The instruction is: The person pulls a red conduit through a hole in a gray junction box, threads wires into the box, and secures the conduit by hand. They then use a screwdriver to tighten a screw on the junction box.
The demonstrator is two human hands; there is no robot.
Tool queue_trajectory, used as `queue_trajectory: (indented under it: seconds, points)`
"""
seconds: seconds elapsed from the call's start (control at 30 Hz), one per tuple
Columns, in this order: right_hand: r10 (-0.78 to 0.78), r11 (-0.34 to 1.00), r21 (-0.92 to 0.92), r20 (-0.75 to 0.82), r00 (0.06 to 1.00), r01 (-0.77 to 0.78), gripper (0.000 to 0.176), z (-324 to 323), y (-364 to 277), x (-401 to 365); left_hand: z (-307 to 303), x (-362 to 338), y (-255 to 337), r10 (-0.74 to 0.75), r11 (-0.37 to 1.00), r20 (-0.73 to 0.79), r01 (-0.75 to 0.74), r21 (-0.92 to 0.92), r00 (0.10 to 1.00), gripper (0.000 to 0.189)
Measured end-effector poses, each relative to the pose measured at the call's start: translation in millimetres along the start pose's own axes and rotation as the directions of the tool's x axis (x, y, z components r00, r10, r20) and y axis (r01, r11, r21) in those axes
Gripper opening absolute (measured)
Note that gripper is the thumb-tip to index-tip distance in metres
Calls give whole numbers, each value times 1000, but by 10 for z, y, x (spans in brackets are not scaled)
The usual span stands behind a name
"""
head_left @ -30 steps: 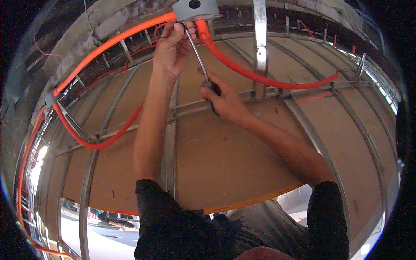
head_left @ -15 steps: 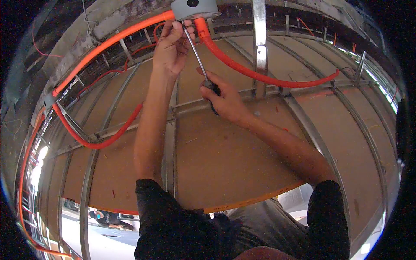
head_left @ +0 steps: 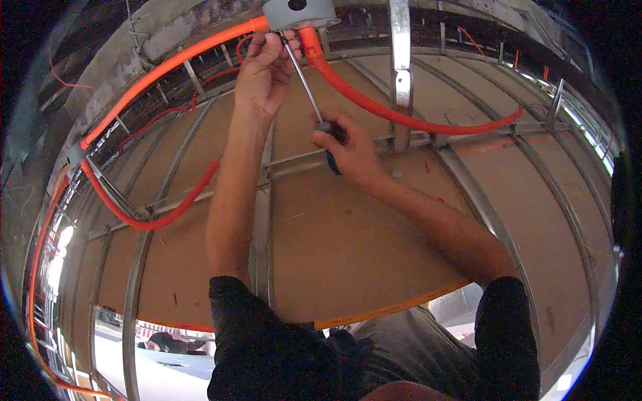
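The biggest thing I see is the flat, dull brown board [head_left: 354,247]. Long, thin metal strips [head_left: 137,267] run over it, and a shiny metal post [head_left: 402,87] stands to the right. A smooth, bright orange pipe [head_left: 167,65] goes into the left side of a round grey box [head_left: 313,15] with a dark hole. A bendy red pipe [head_left: 401,120] with ridges curves away from under it.

The screwdriver [head_left: 304,83] has a thin, shiny metal rod and a dark handle with a blue-green end. It slants between my hands. My right hand [head_left: 353,152] is closed around the handle. My left hand [head_left: 263,80] has its fingers bent near the tip, just under the box's bottom edge. I can't tell if they pinch something small.

The red pipe starts just right of my left fingers, so it's tight there. There's more room below my right hand, down to the board's yellow bottom edge.
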State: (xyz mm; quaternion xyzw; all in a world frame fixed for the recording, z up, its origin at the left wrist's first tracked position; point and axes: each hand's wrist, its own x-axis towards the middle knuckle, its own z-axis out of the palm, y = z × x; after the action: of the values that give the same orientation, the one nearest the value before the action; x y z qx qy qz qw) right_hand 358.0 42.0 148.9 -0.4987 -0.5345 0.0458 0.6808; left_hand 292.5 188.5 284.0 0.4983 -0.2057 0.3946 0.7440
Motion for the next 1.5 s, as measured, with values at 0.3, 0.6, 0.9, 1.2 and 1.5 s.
queue_trajectory:
  seconds: [0.3,0.6,0.9,1.2,1.5]
  points:
    - [57,994,86,117,991,-67,35,-26,-25,-5,-36,38,-5,4,1000,22,-4,-6,1000,30]
    - [35,997,67,-161,986,-24,34,138,70,58,-17,17,-23,9,999,-16,-10,-48,1000,28]
    - [271,952,146,13,962,-270,33,28,-124,187,-31,26,-2,6,999,-27,-7,-31,1000,29]
    - [149,988,60,-89,985,-144,30,200,-138,141,16,-4,9,8,1000,-40,-8,-7,999,31]
    - [185,932,313,19,983,-181,28,264,-289,114,17,-13,1,25,999,-34,-26,-44,999,34]
